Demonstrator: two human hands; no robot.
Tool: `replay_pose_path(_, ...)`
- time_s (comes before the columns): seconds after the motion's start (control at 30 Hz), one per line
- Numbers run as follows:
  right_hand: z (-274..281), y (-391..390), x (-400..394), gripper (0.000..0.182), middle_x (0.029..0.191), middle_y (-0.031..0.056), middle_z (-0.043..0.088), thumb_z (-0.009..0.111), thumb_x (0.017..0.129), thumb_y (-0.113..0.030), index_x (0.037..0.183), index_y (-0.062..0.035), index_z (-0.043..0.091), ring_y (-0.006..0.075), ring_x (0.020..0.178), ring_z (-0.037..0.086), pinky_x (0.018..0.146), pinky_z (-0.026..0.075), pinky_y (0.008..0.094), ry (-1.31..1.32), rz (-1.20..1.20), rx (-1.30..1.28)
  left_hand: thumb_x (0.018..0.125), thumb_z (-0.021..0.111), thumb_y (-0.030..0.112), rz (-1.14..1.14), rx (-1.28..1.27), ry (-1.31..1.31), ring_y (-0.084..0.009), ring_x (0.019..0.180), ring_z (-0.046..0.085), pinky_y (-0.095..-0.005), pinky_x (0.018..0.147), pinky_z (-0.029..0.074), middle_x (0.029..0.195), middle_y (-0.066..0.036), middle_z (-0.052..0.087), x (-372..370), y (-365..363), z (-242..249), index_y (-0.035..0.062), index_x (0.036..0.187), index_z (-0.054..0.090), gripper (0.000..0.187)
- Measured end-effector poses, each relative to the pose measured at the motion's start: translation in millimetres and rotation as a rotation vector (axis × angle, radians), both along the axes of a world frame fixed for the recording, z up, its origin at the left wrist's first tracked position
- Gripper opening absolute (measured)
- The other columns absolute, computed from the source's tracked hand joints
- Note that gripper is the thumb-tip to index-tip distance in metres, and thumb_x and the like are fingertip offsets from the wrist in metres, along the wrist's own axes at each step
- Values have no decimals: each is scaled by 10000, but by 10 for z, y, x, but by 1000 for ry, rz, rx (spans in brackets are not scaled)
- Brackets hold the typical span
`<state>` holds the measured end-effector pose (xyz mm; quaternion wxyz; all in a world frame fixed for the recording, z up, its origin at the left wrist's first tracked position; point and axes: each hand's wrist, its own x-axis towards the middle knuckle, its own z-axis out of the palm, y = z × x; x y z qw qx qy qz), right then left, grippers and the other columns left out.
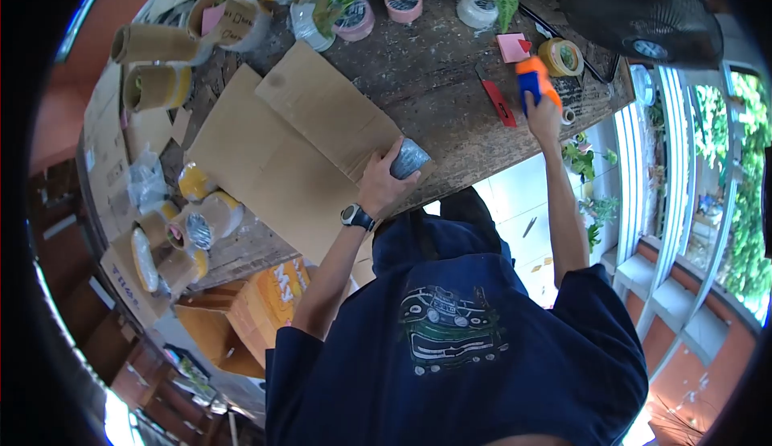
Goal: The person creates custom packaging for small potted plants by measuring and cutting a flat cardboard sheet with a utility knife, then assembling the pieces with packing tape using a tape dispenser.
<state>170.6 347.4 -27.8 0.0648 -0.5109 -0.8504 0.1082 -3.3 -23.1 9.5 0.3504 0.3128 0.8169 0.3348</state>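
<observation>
My left hand [384, 179], with a watch on its wrist, grips a small bundle [411, 159] wrapped in clear plastic. Beneath it lies a folded sheet of brown cardboard [265, 156], near the table's front edge. In my right hand [544, 118] is an orange-and-blue handheld tool [536, 82], whose exact kind I cannot make out. It is held over the right part of the table. Just left of it a red cutter knife [498, 103] rests on the wood. Beyond the tool are a pink notepad [512, 47] and a roll of yellowish tape [560, 57].
Cardboard tubes [157, 44] and taped bundles [201, 221] line the left side of the worn wooden table [434, 60]. Small potted plants [404, 4] stand along the back. A black fan [643, 16] occupies the back right corner. An orange carton [269, 297] sits below the front edge.
</observation>
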Motion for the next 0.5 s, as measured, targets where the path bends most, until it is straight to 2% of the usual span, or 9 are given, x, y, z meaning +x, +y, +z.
replay_pose_path(0.07,451,-237,119,510,863,241,706,580,989,-438,949,65,655,376,762,706,715,537,464,163,-66,-17,776,795,401,25,-1,-30,-421,1078,578,-445,980,470,1150,-265,533,33,-25,-52,190,1520,422,859)
replay_pose_path(0.13,931,-719,187,462,838,141,715,529,1035,-403,984,35,668,242,716,696,721,538,373,631,104,-195,756,794,411,57,13,-32,-454,1078,539,-478,986,456,1153,-275,512,82,-31,-162,246,1530,407,881)
replay_pose_path(0.2,1202,-1154,347,423,837,55,700,531,1043,-391,1033,8,672,133,712,656,725,528,299,630,-104,-768,754,794,404,70,13,-58,-472,1111,499,-498,1000,440,1189,-284,484,107,-34,-186,256,1539,388,895)
replay_pose_path(0.23,1140,-1329,492,412,860,39,699,556,1030,-401,1058,-7,670,109,705,650,706,527,266,536,-129,-963,754,794,401,72,14,-69,-481,1127,479,-508,1007,432,1206,-289,470,115,-28,-194,261,1543,379,903)
replay_pose_path(0.27,1154,-1645,467,425,843,41,693,570,1021,-408,1055,4,666,106,715,660,681,531,258,552,-79,-1056,750,801,408,70,39,-75,-481,1126,471,-514,1008,428,1209,-290,465,118,-30,-214,260,1541,382,907)
replay_pose_path(0.33,1509,-2084,156,413,772,50,679,604,1007,-380,1022,30,659,112,664,664,591,518,259,347,79,-1303,743,814,421,68,88,-81,-481,1125,456,-526,1011,422,1215,-293,455,105,-31,-281,257,1538,389,916)
replay_pose_path(0.37,1376,-2217,145,401,721,61,671,618,998,-363,1006,36,659,117,607,652,568,517,261,218,59,-1235,735,821,435,66,90,-79,-482,1122,456,-530,1010,422,1214,-291,454,94,-26,-274,256,1536,391,927)
replay_pose_path(0.4,1381,-2343,40,399,679,72,663,632,989,-358,997,40,657,128,571,648,547,518,269,262,25,-1254,727,829,449,58,87,-80,-482,1120,455,-534,1009,422,1213,-290,454,79,-27,-247,255,1535,394,938)
replay_pose_path(0.5,1330,-2389,-148,438,680,87,670,650,970,-388,968,50,660,145,567,668,527,519,275,154,93,-1173,694,863,455,24,155,-17,-486,1102,456,-542,1006,424,1215,-289,446,49,-32,-306,257,1540,383,992)
